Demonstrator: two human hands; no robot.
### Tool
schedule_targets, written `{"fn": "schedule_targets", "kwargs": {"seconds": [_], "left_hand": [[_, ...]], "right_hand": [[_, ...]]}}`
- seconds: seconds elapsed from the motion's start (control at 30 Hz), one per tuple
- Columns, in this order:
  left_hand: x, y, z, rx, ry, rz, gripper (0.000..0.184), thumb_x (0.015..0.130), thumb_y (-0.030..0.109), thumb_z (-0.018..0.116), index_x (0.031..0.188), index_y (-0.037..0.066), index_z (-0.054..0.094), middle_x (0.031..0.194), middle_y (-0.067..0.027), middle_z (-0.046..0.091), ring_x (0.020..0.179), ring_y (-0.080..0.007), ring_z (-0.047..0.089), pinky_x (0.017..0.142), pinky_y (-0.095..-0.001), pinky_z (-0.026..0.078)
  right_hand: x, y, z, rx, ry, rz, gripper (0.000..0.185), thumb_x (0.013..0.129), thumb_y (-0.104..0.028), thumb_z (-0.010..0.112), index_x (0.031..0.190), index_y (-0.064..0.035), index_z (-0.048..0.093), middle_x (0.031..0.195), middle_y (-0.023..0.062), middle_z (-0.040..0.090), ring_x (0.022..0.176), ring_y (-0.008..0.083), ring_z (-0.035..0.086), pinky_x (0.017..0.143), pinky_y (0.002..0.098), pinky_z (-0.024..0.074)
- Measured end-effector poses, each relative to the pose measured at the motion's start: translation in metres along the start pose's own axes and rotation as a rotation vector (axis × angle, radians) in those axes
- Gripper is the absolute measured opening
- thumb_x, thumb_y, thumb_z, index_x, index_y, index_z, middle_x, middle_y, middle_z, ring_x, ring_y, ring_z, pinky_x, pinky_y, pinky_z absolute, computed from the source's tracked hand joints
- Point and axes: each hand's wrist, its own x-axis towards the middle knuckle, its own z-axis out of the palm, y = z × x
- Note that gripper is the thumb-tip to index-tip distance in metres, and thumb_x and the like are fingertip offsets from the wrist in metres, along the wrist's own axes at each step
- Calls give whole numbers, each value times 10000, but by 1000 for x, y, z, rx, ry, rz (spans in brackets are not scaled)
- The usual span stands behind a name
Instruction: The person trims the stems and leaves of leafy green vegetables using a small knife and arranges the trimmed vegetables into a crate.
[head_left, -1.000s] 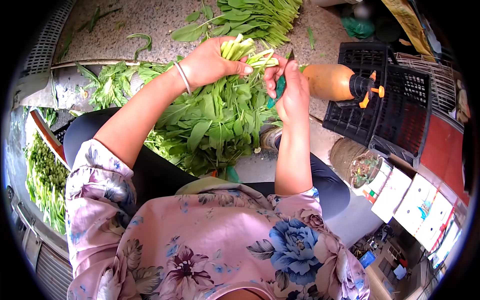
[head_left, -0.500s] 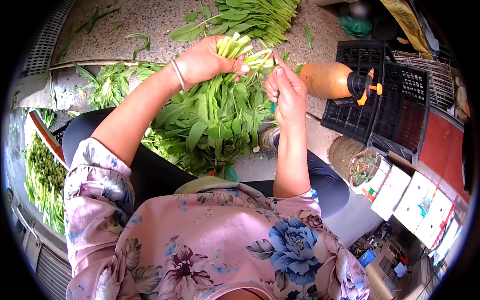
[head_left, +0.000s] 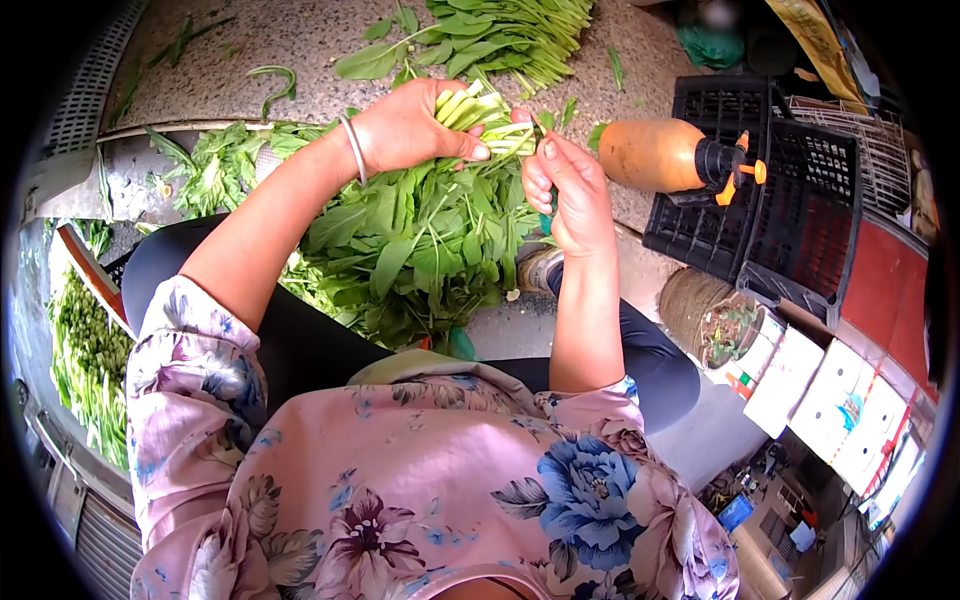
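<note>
My left hand (head_left: 415, 125), with a bangle at the wrist, is closed around a bunch of leafy greens (head_left: 470, 108). The cut pale stalk ends point up and right, while leaves hang below the fingers. Close to those ends, my right hand (head_left: 568, 185) is curled around a small knife (head_left: 539, 128); a dark thin blade shows at the thumb and a teal bit below the fist. Beneath both hands lies a large heap of loose greens (head_left: 400, 250) between the knees. More greens (head_left: 510, 40) are piled with stalks aligned on the speckled stone slab (head_left: 330, 50).
An orange spray bottle (head_left: 650, 155) lies right of my right hand, against black plastic crates (head_left: 800, 200). Stacked green stalks (head_left: 90, 360) fill a space at far left. A woven pot-like container (head_left: 695, 310) and white boxes (head_left: 850, 400) stand at right.
My right hand has shifted slightly down and left, and the dark blade now shows beside the stalk ends. Stalks that stuck out toward the right hand now sit closer to the bunch.
</note>
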Motion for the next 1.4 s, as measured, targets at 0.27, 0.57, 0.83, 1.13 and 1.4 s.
{"fn": "schedule_targets", "kwargs": {"seconds": [0.27,0.57,0.83,1.13,1.4], "left_hand": [[0,3,1,48,26,-27,189,733,49,688,851,5,546,697,-10,567,619,-89,528,592,-239,443],[0,2,-1,93,94,-32,228,713,62,710,859,2,545,703,-11,565,625,-90,532,597,-234,445],[1,-3,2,19,191,-9,240,709,64,715,885,10,561,770,-8,589,675,-79,537,633,-220,447],[4,3,-3,-52,366,45,250,692,76,724,900,29,594,821,-9,625,744,-81,557,719,-233,459],[5,-6,-10,180,408,46,206,710,66,712,871,40,587,795,14,602,713,-60,532,680,-215,447]], "right_hand": [[6,5,4,-156,130,-58,350,903,-226,492,1188,-22,501,608,-68,346,504,19,325,421,145,245],[14,14,8,-33,309,-66,283,822,-194,623,1016,9,589,740,45,592,519,48,471,384,150,274],[15,19,5,-46,286,-105,226,811,-166,632,943,9,578,730,51,580,577,76,540,387,162,318],[21,23,-10,-3,480,-217,163,825,-115,598,928,10,592,689,22,555,560,75,515,422,172,352],[13,28,-33,-846,240,-7,274,776,-111,644,1038,-41,609,707,-3,597,603,60,488,578,227,427]]}}
